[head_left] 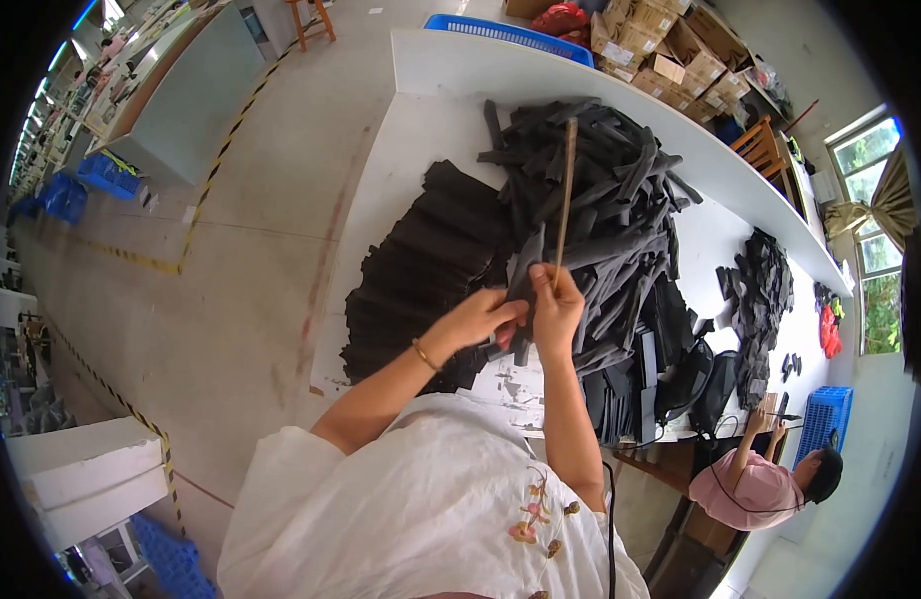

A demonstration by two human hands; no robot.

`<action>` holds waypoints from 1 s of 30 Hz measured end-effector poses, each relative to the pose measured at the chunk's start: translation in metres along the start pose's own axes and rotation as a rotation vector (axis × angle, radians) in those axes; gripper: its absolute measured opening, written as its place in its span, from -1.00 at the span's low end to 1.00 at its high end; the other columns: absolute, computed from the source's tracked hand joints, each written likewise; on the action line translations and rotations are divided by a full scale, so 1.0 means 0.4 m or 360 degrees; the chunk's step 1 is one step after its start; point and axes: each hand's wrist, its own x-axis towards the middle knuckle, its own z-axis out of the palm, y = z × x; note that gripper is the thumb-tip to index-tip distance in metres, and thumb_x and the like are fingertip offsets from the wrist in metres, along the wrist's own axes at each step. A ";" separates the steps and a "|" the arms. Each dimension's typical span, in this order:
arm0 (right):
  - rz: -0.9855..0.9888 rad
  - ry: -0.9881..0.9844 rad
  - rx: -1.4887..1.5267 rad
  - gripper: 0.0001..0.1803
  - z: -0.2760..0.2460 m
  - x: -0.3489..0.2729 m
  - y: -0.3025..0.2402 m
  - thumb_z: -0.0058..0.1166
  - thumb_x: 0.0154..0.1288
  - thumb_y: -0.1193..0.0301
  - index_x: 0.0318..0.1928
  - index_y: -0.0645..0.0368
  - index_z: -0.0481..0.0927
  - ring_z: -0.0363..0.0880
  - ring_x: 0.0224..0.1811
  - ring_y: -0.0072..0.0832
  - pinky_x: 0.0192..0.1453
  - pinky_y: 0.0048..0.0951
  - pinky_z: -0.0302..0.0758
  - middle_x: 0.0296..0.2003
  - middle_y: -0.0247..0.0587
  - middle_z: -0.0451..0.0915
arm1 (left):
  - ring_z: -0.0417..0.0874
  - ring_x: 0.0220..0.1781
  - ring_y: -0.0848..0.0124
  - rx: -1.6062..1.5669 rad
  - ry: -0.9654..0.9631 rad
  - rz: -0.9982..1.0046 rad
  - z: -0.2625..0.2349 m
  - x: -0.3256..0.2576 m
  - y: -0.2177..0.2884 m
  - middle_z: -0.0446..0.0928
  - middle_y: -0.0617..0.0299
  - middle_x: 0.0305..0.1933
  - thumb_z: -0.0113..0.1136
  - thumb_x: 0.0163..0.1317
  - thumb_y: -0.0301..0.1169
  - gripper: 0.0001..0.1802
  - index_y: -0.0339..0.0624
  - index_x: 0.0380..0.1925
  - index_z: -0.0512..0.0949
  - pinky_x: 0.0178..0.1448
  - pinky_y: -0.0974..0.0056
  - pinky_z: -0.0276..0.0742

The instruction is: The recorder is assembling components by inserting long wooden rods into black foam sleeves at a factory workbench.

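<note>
My right hand [557,314] is closed round the lower end of a long thin brown stick [568,190], which points up and away over the table. Just left of it, my left hand [488,317] has its fingers curled on a dark grey fabric piece [524,268] that stands between the two hands. Beyond them lies a big loose heap of dark grey fabric strips [590,160]. To the left of my hands, black ribbed fabric pieces [421,260] are laid in an overlapping row. How the stick meets the held piece is hidden by my fingers.
A white table [381,180] with a raised far panel [540,70] carries everything. On its right lie black bags [690,379] and another dark fabric pile [765,290]. A person in pink [745,489] works at the right. Cardboard boxes [670,50] and a blue basket [510,35] stand behind the panel.
</note>
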 end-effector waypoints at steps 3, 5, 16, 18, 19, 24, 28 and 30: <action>-0.0117 0.0170 -0.0035 -0.84 -0.001 0.035 -0.008 0.13 0.34 0.41 -0.33 0.25 0.57 0.14 -0.55 -0.79 -0.49 -0.65 0.11 -0.60 -0.57 0.32 | 0.45 -0.64 0.48 -0.0475 0.0170 0.0141 0.067 -0.024 -0.033 0.37 0.26 -0.68 -0.20 0.46 -0.22 -0.57 -0.24 -0.56 0.36 -0.52 0.39 0.39; -0.0125 0.0281 0.0102 -0.83 0.004 0.054 -0.021 0.09 0.38 0.37 -0.31 0.22 0.55 0.16 -0.60 -0.80 -0.53 -0.67 0.11 -0.61 -0.56 0.31 | 0.47 -0.63 0.48 -0.0618 0.0167 0.0201 0.098 -0.053 -0.074 0.40 0.24 -0.66 -0.23 0.46 -0.24 -0.57 -0.24 -0.57 0.36 -0.50 0.39 0.41; 0.0135 -0.0294 0.0077 -0.81 -0.048 0.008 -0.030 0.08 0.38 0.34 -0.24 0.23 0.56 0.21 -0.61 -0.83 -0.56 -0.72 0.09 -0.63 -0.58 0.31 | 0.53 -0.32 0.58 -0.0450 0.0842 0.0600 -0.006 0.018 0.099 0.55 0.30 -0.35 0.12 0.31 -0.36 -0.82 -0.27 -0.27 0.56 -0.17 0.44 0.47; 0.0056 -0.0442 0.0066 -0.80 -0.034 -0.017 -0.010 0.09 0.38 0.34 -0.23 0.25 0.55 0.22 -0.53 -0.83 -0.48 -0.72 0.14 -0.56 -0.54 0.34 | 0.55 -0.26 0.60 -0.0510 0.0668 0.0612 -0.020 0.032 0.097 0.55 0.34 -0.33 0.22 0.25 -0.41 -0.82 -0.28 -0.21 0.55 -0.14 0.47 0.47; 0.0032 -0.0404 0.0059 -0.81 -0.026 -0.020 -0.008 0.11 0.36 0.35 -0.24 0.24 0.53 0.22 -0.48 -0.80 -0.42 -0.70 0.19 -0.50 -0.53 0.37 | 0.54 -0.26 0.62 -0.0502 0.0634 0.0548 -0.028 0.033 0.089 0.55 0.35 -0.33 0.26 0.22 -0.45 -0.83 -0.28 -0.22 0.55 -0.13 0.46 0.47; -0.0202 -0.0205 -0.0056 -0.83 -0.031 -0.006 -0.036 0.14 0.33 0.37 -0.22 0.23 0.53 0.23 -0.52 -0.82 -0.46 -0.74 0.15 -0.49 -0.55 0.38 | 0.53 -0.28 0.63 -0.0502 0.0524 0.0477 -0.019 0.030 0.055 0.55 0.36 -0.34 0.26 0.21 -0.49 -0.87 -0.26 -0.26 0.56 -0.11 0.45 0.46; 0.0264 -0.0327 0.0572 -0.85 -0.046 -0.001 0.000 0.13 0.34 0.38 -0.28 0.20 0.52 0.07 -0.66 -0.85 -0.61 -0.68 -0.04 -0.60 -0.63 0.27 | 0.52 -0.18 0.56 -0.1268 0.0520 0.0368 -0.044 0.033 0.017 0.52 0.37 -0.29 0.15 0.33 -0.31 -0.85 -0.15 -0.28 0.56 -0.10 0.41 0.43; 0.0305 -0.0272 0.0876 -0.89 -0.060 0.004 0.009 0.10 0.35 0.39 -0.27 0.15 0.51 0.05 -0.67 -0.85 -0.62 -0.70 -0.05 -0.60 -0.61 0.27 | 0.50 -0.10 0.55 -0.1305 0.0671 0.0463 -0.059 0.037 0.025 0.50 0.38 -0.28 0.11 0.36 -0.25 -0.81 -0.11 -0.27 0.55 -0.08 0.38 0.42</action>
